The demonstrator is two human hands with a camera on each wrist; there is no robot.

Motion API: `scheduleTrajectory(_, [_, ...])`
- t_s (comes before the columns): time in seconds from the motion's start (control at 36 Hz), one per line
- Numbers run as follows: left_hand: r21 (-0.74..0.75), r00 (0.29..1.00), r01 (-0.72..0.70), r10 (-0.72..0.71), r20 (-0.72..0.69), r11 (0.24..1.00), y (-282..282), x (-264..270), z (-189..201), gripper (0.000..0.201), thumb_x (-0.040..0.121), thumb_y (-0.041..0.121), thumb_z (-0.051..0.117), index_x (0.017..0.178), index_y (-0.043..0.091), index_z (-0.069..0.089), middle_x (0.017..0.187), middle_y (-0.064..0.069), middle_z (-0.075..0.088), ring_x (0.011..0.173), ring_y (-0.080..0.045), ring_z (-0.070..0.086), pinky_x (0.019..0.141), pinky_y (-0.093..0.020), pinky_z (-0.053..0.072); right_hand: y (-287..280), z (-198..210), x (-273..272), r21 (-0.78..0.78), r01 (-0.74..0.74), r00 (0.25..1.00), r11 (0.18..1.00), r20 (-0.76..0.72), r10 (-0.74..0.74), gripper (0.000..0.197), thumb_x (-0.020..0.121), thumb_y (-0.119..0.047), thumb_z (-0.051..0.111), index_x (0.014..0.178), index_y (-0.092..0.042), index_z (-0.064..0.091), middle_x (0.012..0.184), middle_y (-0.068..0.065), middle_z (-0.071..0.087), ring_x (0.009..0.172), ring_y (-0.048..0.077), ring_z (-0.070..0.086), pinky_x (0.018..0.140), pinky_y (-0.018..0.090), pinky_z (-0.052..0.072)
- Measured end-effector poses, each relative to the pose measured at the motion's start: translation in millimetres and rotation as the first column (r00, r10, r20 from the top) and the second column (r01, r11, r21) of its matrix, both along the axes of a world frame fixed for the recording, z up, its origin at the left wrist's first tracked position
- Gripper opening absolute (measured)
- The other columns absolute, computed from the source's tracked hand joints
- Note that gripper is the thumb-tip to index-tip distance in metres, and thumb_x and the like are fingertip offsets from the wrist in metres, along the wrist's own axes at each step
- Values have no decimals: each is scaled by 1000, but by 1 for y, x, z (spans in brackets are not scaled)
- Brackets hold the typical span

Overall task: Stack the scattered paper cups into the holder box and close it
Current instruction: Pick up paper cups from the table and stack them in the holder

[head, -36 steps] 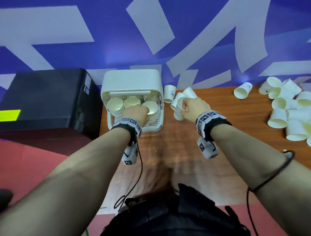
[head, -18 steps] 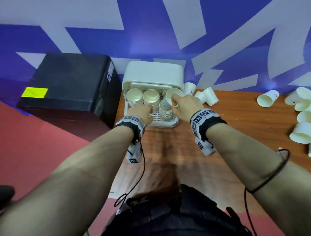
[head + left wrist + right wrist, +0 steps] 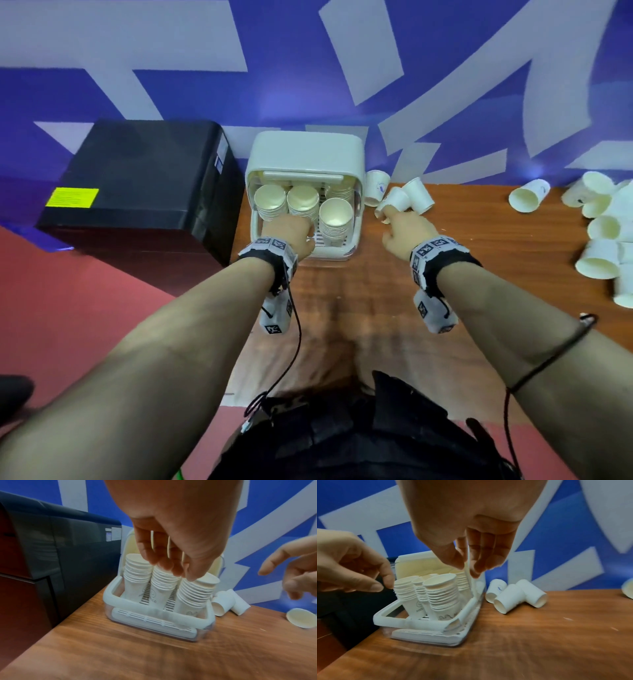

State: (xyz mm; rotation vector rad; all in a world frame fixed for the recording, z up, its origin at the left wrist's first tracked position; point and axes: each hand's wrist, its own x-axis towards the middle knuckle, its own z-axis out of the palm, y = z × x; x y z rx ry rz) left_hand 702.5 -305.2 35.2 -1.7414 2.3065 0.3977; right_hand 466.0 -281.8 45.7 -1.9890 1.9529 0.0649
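Note:
The white holder box point(image 3: 252, 228) stands open at the table's back left, lid raised, with several stacks of paper cups point(image 3: 335, 216) inside. My left hand point(image 3: 291, 233) hangs over the front of the box; its straight fingers point(image 3: 171, 566) touch the stack tops point(image 3: 164, 577) and hold nothing. My right hand point(image 3: 407, 229) is just right of the box, empty, with fingers point(image 3: 485, 555) pointing down. Three loose cups point(image 3: 407, 198) lie on their sides beyond it, also in the right wrist view point(image 3: 510, 600).
A black machine point(image 3: 144, 185) stands against the box's left side. A heap of loose cups point(image 3: 603, 236) lies at the table's right edge, with a single cup point(image 3: 527, 199) nearer. The blue and white wall runs close behind. Bare wooden table point(image 3: 376, 308) lies before me.
My right hand set a cup on the front right stack, let go, and moved right toward the three loose cups. The left hand stayed on the stacks.

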Motion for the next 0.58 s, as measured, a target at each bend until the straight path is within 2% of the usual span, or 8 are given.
scheduleTrajectory(0.11, [8, 994, 111, -111, -5, 994, 12, -25, -1, 21, 94, 31, 54, 110, 20, 63, 103, -1, 66, 93, -24, 60, 65, -26, 38, 39, -5, -34, 90, 189, 982, 978, -32, -187, 27, 92, -21, 54, 119, -20, 53, 90, 7, 59, 77, 27, 57, 64, 31, 44])
scheduleTrajectory(0.19, [92, 988, 154, -152, -33, 984, 20, -45, -10, 25, 95, 30, 56, 115, 20, 65, 104, -3, 66, 93, -23, 59, 72, -29, 42, 69, -12, -59, 175, 275, 961, 945, -79, -264, 28, 94, -22, 56, 122, -18, 52, 93, 8, 60, 78, 27, 60, 65, 32, 48])
scheduleTrajectory(0.28, [175, 972, 234, -234, -24, 956, 25, -67, -14, 27, 98, 28, 53, 120, 14, 61, 101, -3, 62, 88, -20, 50, 74, -30, 39, 92, -16, -81, 212, 347, 938, 914, -99, -333, 33, 95, -23, 57, 128, -18, 51, 101, 13, 64, 76, 26, 63, 63, 33, 53])
scheduleTrajectory(0.39, [183, 959, 281, -282, -23, 942, 21, -97, -14, 20, 96, 28, 52, 109, 14, 59, 111, -6, 65, 89, -21, 54, 75, -31, 44, 101, -16, -108, 204, 399, 917, 894, -72, -393, 34, 95, -20, 55, 128, -19, 51, 95, 11, 63, 68, 24, 64, 58, 32, 53])
scheduleTrajectory(0.5, [208, 959, 277, -284, 3, 938, 15, -134, -18, 26, 97, 31, 52, 117, 15, 59, 109, -4, 63, 89, -21, 54, 75, -31, 44, 94, -21, -133, 220, 407, 913, 887, -55, -405, 33, 94, -19, 55, 127, -18, 51, 94, 11, 63, 74, 27, 65, 62, 34, 54])
scheduleTrajectory(0.58, [210, 973, 222, -229, 10, 952, 2, -163, -22, 30, 96, 33, 54, 121, 18, 59, 113, -5, 63, 87, -20, 51, 73, -31, 44, 78, -33, -154, 248, 380, 923, 891, -31, -384, 34, 94, -20, 55, 127, -16, 49, 94, 12, 64, 76, 29, 65, 63, 35, 55])
